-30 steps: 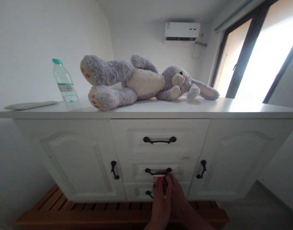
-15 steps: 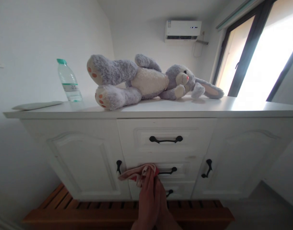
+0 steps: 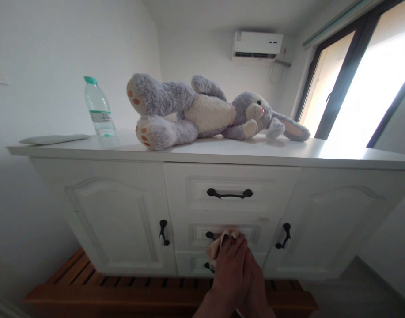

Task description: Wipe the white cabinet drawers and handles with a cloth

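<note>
A pink and white cloth (image 3: 214,248) is bunched against the front of the middle drawer (image 3: 253,232), over the right part of its black handle (image 3: 209,235). My left hand (image 3: 231,265) is closed on the cloth, fingers pointing up at the drawer. Pressed close along its right side is my right hand (image 3: 254,271); its fingers are mostly hidden behind the left hand, so I cannot make out its own hold. Below, the lowest drawer's handle (image 3: 208,266) is partly covered by the cloth and hands.
A grey plush rabbit (image 3: 209,112) lies on the white cabinet top (image 3: 123,148). Left of it stands a green-capped plastic bottle (image 3: 99,110), near a flat pale object (image 3: 53,139). Black handles mark the left door (image 3: 163,233) and right door (image 3: 283,236). A slatted wooden bench (image 3: 66,287) sits below.
Both hands and the cloth have moved right along the middle drawer, from its handle's left end to its right end. The left end of that handle now shows.
</note>
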Motion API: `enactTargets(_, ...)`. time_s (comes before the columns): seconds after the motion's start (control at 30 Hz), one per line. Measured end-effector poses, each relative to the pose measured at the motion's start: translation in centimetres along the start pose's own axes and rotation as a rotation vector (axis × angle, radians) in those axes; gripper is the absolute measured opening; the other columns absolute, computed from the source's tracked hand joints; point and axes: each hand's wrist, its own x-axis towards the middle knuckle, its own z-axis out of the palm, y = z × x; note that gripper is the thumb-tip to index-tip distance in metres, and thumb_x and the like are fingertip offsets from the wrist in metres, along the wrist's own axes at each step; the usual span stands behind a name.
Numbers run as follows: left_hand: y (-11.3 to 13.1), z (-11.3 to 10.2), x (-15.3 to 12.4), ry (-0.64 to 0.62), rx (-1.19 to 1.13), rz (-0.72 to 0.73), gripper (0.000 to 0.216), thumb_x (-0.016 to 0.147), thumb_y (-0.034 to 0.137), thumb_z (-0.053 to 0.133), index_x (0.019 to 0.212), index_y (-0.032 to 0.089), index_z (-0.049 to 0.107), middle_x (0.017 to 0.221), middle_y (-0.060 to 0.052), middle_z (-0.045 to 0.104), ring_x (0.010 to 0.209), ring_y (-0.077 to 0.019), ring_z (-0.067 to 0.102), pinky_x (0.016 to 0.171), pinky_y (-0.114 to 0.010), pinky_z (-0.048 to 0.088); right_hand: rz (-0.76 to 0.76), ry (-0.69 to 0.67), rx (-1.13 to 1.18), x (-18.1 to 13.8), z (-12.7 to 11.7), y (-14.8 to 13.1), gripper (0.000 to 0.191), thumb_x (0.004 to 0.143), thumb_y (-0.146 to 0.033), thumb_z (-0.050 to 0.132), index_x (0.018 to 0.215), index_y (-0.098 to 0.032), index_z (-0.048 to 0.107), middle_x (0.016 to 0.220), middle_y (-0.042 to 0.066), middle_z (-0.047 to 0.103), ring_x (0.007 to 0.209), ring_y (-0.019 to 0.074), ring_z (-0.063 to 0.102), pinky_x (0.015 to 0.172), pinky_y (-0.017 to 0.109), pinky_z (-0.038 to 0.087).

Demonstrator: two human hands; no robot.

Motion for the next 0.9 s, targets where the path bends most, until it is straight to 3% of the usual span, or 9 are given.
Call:
enactTargets(0.07, -1.8, -1.7, -0.3, 0.015, 0.237, 0.141, 0.046, 0.095, 0.033, 0.049, 0.140, 0.030, 0.059, 0.160, -0.003, 0.049, 0.153, -0.0302, 0.036, 0.132, -0.051, 0.014, 0.137, 0.050, 0.058, 0.6, -1.3, -0.2, 0.054, 0.088, -0.011, 0.043, 0.141, -0.024, 0.048, 0.115, 0.012, 0.073, 0.096, 0.0256, 0.075, 0.078, 0.036, 0.064)
enactTargets(0.13, -3.7, -3.6, -0.5, 0.088, 0.324, 0.184, 0.049, 0.097, 0.031, 0.046, 0.145, 0.030, 0.052, 0.164, -0.006, 0.043, 0.154, -0.0279, 0.034, 0.130, -0.049, 0.024, 0.181, 0.041, 0.069, 1.7, -1.8, -0.8, 0.055, 0.083, -0.007, 0.045, 0.134, -0.023, 0.053, 0.128, 0.014, 0.066, 0.099, 0.0245, 0.074, 0.080, 0.037, 0.064)
enactTargets(0.3, -6.1, -6.7, 0.2, 0.136, 0.591, 0.272, 0.043, 0.095, 0.027, 0.051, 0.137, 0.030, 0.062, 0.148, -0.012, 0.062, 0.142, -0.0300, 0.052, 0.124, -0.051, 0.038, -0.115, -0.149, -0.056, 5.0, -1.8, -2.4, 0.048, 0.086, -0.002, 0.046, 0.125, -0.023, 0.063, 0.137, 0.014, 0.060, 0.107, 0.0231, 0.072, 0.081, 0.033, 0.064)
enactTargets(0.4, -5.8, -6.0, 1.2, 0.126, 0.839, 0.471, 0.039, 0.090, 0.019, 0.059, 0.128, 0.024, 0.069, 0.130, -0.014, 0.074, 0.128, -0.0322, 0.065, 0.112, -0.056, 0.052, -0.135, -0.261, -0.116, 5.7, -2.9, -1.8, 0.039, 0.088, -0.002, 0.050, 0.118, -0.019, 0.068, 0.133, 0.013, 0.064, 0.105, 0.0238, 0.073, 0.085, 0.035, 0.063)
enactTargets(0.5, -5.0, -3.7, 2.3, 0.106, 1.032, 0.650, 0.043, 0.081, 0.011, 0.069, 0.124, 0.015, 0.069, 0.119, -0.014, 0.077, 0.116, -0.0299, 0.071, 0.105, -0.050, 0.060, -0.115, -0.322, -0.177, 5.2, -4.7, -0.1, 0.037, 0.089, -0.003, 0.049, 0.117, -0.017, 0.069, 0.128, 0.014, 0.066, 0.095, 0.0239, 0.075, 0.080, 0.037, 0.064)
enactTargets(0.63, -4.5, -1.6, 3.1, 0.116, 1.059, 0.693, 0.039, 0.073, 0.013, 0.079, 0.112, 0.013, 0.073, 0.108, -0.009, 0.079, 0.107, -0.0274, 0.074, 0.103, -0.043, 0.061, -0.121, -0.287, -0.232, 4.4, -5.5, 1.8, 0.042, 0.086, 0.001, 0.049, 0.120, -0.016, 0.069, 0.126, 0.014, 0.068, 0.093, 0.0239, 0.075, 0.077, 0.036, 0.065)
enactTargets(0.77, -4.6, -3.7, 2.2, 0.122, 1.081, 0.664, 0.036, 0.078, 0.008, 0.073, 0.113, 0.016, 0.073, 0.111, -0.010, 0.079, 0.104, -0.0255, 0.075, 0.096, -0.041, 0.065, -0.186, -0.224, -0.226, 4.5, -3.7, 0.8, 0.038, 0.091, -0.002, 0.049, 0.120, -0.017, 0.069, 0.128, 0.013, 0.069, 0.101, 0.0234, 0.074, 0.084, 0.033, 0.063)
enactTargets(0.9, -5.0, -6.4, 1.3, 0.134, 1.125, 0.676, 0.036, 0.085, 0.003, 0.060, 0.118, 0.014, 0.070, 0.119, -0.013, 0.077, 0.110, -0.0244, 0.075, 0.097, -0.041, 0.064, -0.197, -0.220, -0.173, 4.8, -2.0, -0.9, 0.032, 0.096, -0.008, 0.047, 0.117, -0.015, 0.070, 0.123, 0.012, 0.072, 0.097, 0.0215, 0.074, 0.084, 0.030, 0.062)
